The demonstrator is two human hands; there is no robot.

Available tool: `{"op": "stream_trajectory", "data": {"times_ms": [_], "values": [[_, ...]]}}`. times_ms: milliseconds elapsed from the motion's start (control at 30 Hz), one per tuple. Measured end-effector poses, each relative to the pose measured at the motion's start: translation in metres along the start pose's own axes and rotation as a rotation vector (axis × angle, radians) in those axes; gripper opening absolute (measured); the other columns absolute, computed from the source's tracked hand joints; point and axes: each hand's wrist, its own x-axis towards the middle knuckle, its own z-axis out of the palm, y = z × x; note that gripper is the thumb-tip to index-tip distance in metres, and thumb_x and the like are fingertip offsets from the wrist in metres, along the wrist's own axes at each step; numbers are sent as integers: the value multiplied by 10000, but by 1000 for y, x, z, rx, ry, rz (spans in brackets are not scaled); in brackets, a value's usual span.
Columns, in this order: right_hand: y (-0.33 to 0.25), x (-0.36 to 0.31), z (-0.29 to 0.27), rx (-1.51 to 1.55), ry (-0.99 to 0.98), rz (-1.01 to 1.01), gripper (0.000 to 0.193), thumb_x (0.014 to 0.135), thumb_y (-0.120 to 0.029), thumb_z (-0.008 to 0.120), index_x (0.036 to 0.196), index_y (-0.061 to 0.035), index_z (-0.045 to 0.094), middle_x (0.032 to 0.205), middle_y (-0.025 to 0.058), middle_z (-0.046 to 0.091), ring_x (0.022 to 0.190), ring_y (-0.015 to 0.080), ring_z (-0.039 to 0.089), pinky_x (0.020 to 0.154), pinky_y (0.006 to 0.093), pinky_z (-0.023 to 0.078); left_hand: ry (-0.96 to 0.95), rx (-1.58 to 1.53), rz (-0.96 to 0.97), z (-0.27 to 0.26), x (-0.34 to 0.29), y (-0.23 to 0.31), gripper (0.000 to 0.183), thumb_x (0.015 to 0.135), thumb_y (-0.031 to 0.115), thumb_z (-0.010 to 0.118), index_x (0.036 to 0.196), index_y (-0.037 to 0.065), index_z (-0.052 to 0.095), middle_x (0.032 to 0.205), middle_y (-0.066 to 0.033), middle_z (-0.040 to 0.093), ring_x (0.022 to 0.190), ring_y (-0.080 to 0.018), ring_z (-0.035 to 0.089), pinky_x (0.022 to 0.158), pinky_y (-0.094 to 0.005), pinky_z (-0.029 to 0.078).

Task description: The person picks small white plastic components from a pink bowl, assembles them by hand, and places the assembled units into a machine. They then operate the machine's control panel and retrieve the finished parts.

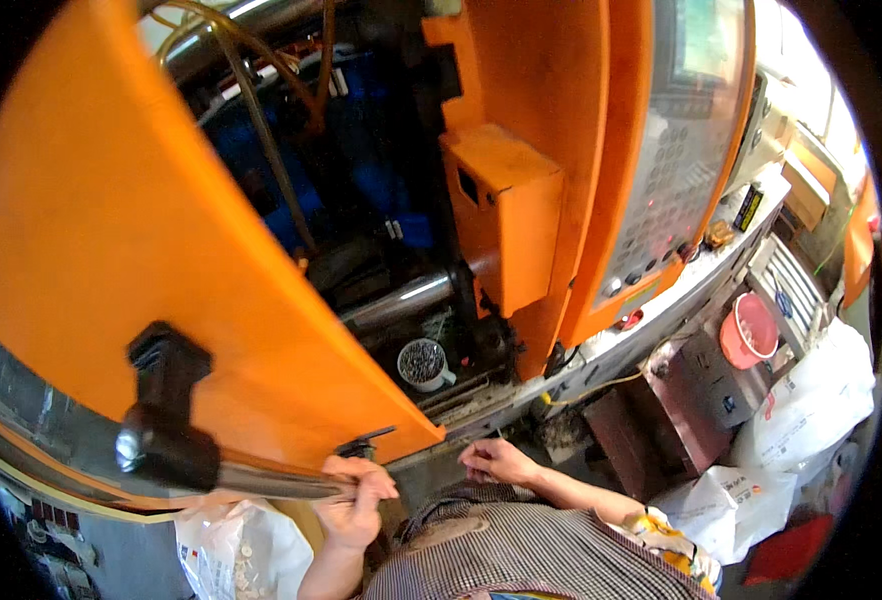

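Observation:
My left hand [355, 502] is closed round the end of a shiny metal door handle [276, 483]. A black bracket [169, 375] fixes this handle to the large orange sliding door [151, 230] of a machine. In front of my body, apart from the door, is my right hand [499, 462]. Its fingers are curled in together, and whatever they may hold is too small to make out. Beyond the door's edge the machine's dark inside shows, with blue blocks [361, 170], hoses [261, 130] and a polished bar [406, 303].
A white mug [426, 364] full of small metal pieces stands low in the machine opening. To the right rises an orange control panel [661, 180] with buttons and a screen. Farther right are a pink bucket [749, 332] and white sacks [811, 405]; a plastic bag [236, 550] sits lower left.

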Motion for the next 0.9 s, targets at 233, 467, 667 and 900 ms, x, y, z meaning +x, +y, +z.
{"op": "stream_trajectory", "data": {"times_ms": [233,467,667,900], "values": [[-43,71,20,-639,320,-385,150,763,-56,575,907,-15,574,818,185,608,746,346,607,668,411,484,443,594,122,-62,-10,29,165,886,111,495,861,-51,477,796,-123,515,676,-163,506,665,-283,410],[-59,155,-4,-1244,502,-276,324,687,30,556,1003,-43,555,1004,168,544,927,335,567,728,398,501,826,685,121,-141,-22,30,343,908,254,531,691,-4,463,646,-69,497,609,-143,454,602,-285,398],[-71,181,-10,-1389,446,-358,291,715,-32,585,1002,-64,560,1006,157,550,920,327,571,723,409,500,971,802,114,-193,-27,35,336,897,267,558,807,-36,445,704,-71,504,673,-140,468,632,-286,411],[-144,218,58,-723,202,-839,217,827,-139,564,1018,-36,567,902,181,606,839,347,584,700,422,486,1211,861,110,-216,-21,33,380,882,291,584,716,-17,435,640,-65,473,694,-133,469,803,-318,419]]}}
